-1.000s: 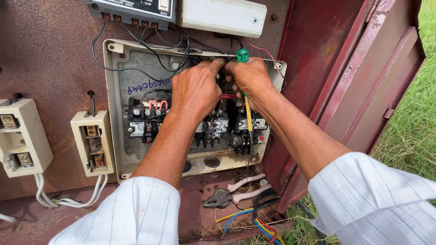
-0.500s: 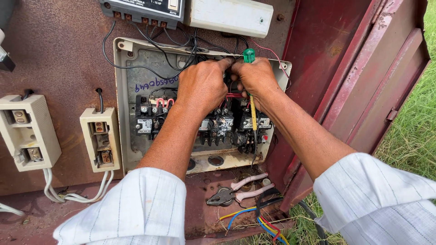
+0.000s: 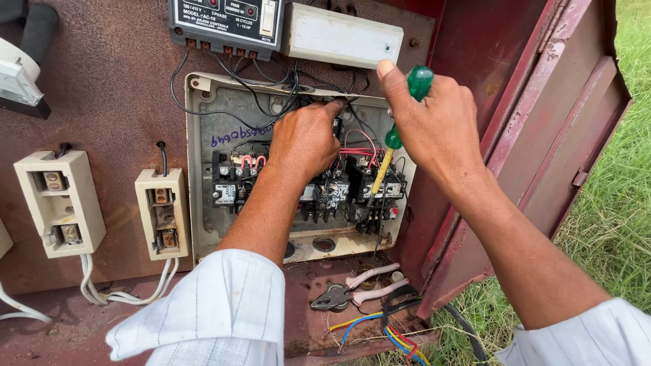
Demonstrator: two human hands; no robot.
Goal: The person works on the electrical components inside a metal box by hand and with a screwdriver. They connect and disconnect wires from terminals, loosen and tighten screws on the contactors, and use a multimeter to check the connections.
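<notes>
My right hand (image 3: 437,125) grips a screwdriver (image 3: 401,122) with a green handle and yellow shaft, its tip pointing down at the terminal blocks (image 3: 380,196) inside an open grey switch box (image 3: 196,203). My left hand (image 3: 306,139) reaches into the upper middle of the box, with its fingertips on the black wires (image 3: 285,85) near the top edge. Red wires (image 3: 356,146) loop between the two hands. What the left fingertips hold is hidden.
A black controller unit (image 3: 224,24) and a white cover (image 3: 339,37) sit above the box. Two cream fuse holders (image 3: 61,203) (image 3: 161,213) hang at left. Pliers (image 3: 352,288) and coloured wires (image 3: 380,332) lie on the cabinet floor. A rusty red door (image 3: 536,135) stands open at right, with grass beyond.
My right hand has lifted up and to the right with the screwdriver, away from the left hand. The view has moved closer to the box.
</notes>
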